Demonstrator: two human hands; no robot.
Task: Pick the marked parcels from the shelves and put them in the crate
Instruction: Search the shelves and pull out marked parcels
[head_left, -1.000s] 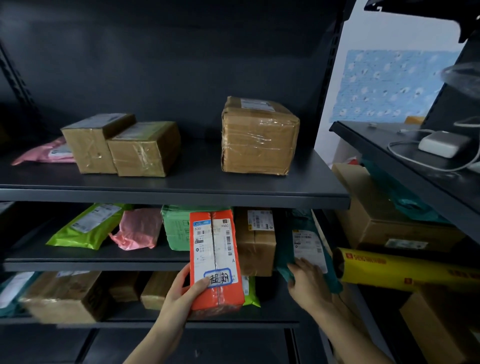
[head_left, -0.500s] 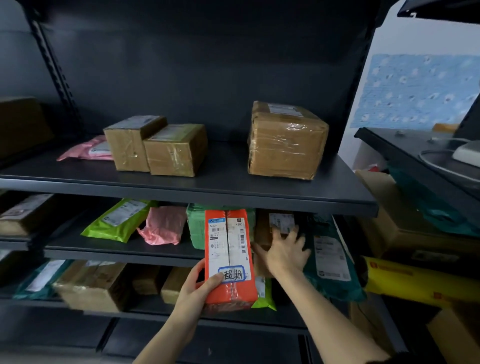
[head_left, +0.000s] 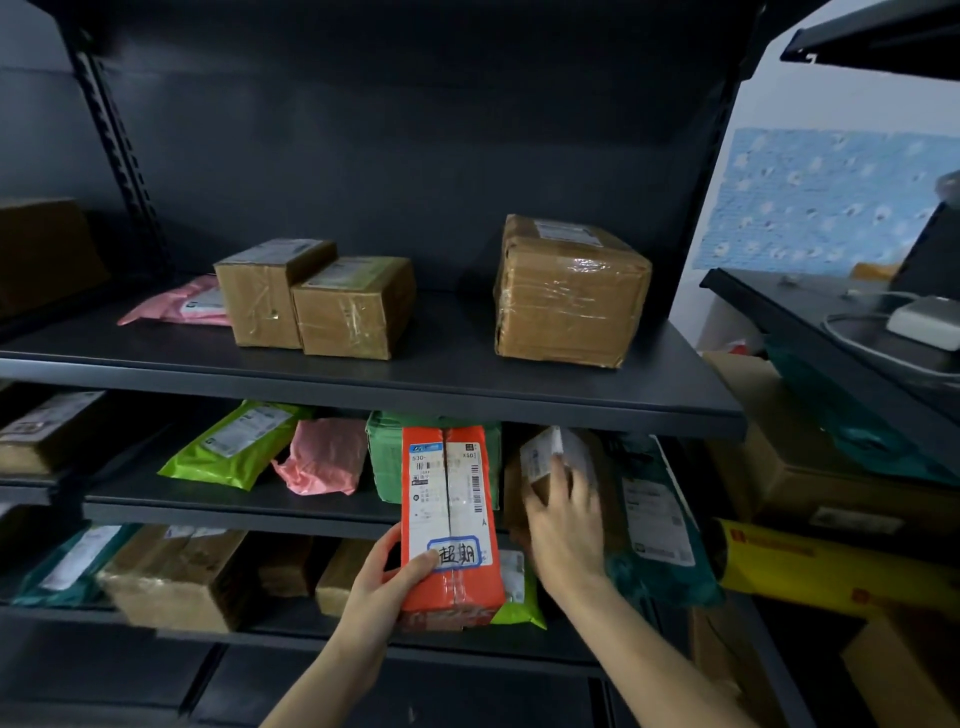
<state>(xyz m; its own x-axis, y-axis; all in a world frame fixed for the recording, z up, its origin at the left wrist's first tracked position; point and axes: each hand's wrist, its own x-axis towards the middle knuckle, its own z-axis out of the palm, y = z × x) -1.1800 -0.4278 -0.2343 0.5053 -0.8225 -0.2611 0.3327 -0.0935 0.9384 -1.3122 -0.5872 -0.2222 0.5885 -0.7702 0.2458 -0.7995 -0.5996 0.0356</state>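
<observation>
My left hand grips an orange parcel upright in front of the middle shelf; its white label carries a blue-bordered handwritten mark near my thumb. My right hand is on a brown cardboard box standing on the middle shelf just right of the orange parcel, fingers spread over its face and tilting it; the box is blurred. A dark teal bag leans to the right of that box. No crate is in view.
The top shelf holds three taped brown boxes and a pink bag. Lime, pink and green bags lie on the middle shelf. More boxes sit on the lower shelf. A second rack with a yellow parcel stands close on the right.
My right hand moved from the teal bag leftwards onto the brown box and has tipped it forward. My left hand keeps the orange parcel in place. My view shifted slightly left.
</observation>
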